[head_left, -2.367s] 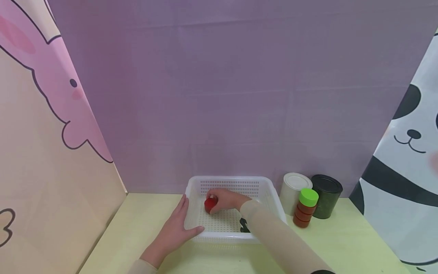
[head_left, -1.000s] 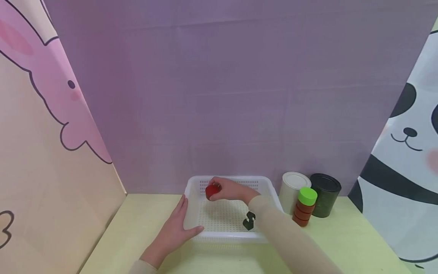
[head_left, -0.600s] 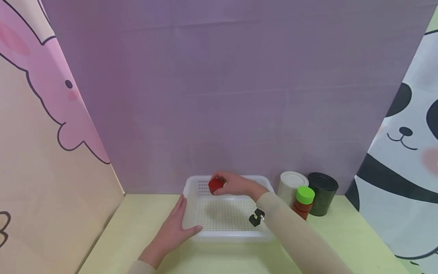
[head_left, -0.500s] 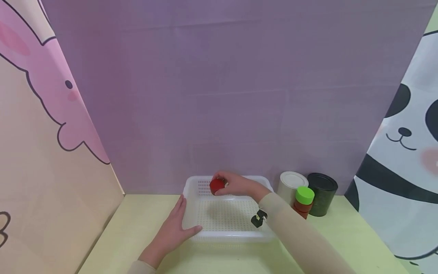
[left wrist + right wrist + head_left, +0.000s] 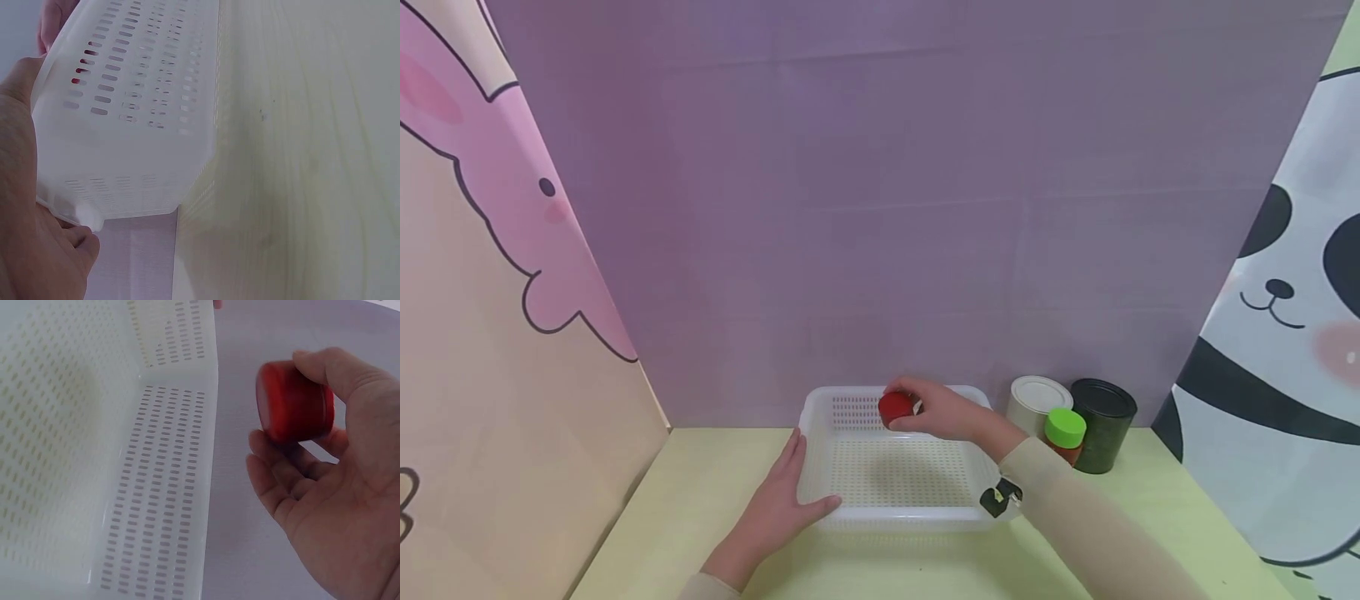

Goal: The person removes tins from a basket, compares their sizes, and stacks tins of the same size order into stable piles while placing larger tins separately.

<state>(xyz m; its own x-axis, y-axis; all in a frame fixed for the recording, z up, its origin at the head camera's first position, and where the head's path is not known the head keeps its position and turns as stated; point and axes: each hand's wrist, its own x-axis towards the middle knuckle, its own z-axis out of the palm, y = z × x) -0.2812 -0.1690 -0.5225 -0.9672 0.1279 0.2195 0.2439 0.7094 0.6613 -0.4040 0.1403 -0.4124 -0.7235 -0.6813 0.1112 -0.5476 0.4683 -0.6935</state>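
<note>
A white perforated plastic basket stands on the table. At its left front corner my left hand grips the rim, thumb on the front edge and fingers along the left side. My right hand pinches a short red cylinder between thumb and fingertips, over the back part of the basket. The right wrist view shows the red cylinder side-on, clear of the basket's wall. In the left wrist view, specks of red show through the basket's slots.
Right of the basket stand a white can, a black-lidded can and a green-capped red bottle, partly hidden by the right sleeve. A purple cloth wall rises behind. A black wrist piece sits on the right sleeve.
My right hand has lifted the red cylinder from the basket's floor and carried it up, back and then to the right. The left hand keeps its place on the corner.
</note>
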